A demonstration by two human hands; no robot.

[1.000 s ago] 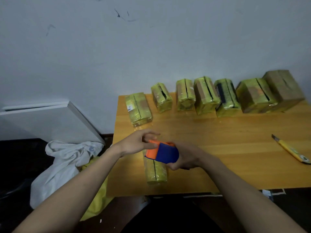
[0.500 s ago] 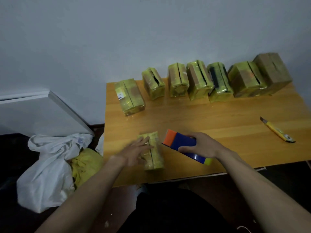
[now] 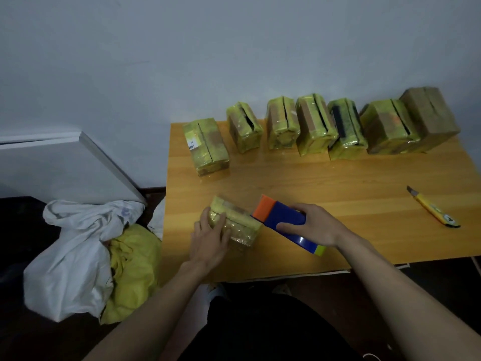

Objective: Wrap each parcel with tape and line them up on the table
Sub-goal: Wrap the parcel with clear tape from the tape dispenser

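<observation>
Left hand (image 3: 209,239) has its fingers curled over the near-left end of the small yellow-taped parcel (image 3: 235,221), pinning it to the orange-brown wooden table (image 3: 325,183) just left of centre in the lower half of the frame. Right hand (image 3: 316,225) is wrapped around the blue plastic tape dispenser with the orange end (image 3: 279,217), thumb on the near side, orange nose touching the parcel's right edge. Honestly this parcel looks light and a bit squishy, the film on it is crinkled and glossy, so I'd guess it slides easily on that smooth wood; holding it by the short end with a flat-ish grip, away from the tape path, seems the sane way. Squeeze too hard and it probably dents. Up along the back edge, upper right of the frame, sits a row of seven wrapped parcels (image 3: 313,125), mostly yellow-taped, the far right one plain brown. A yellow utility knife (image 3: 433,211) lies at the right edge, well apart. White and yellow bags (image 3: 86,254) slump at lower left.
</observation>
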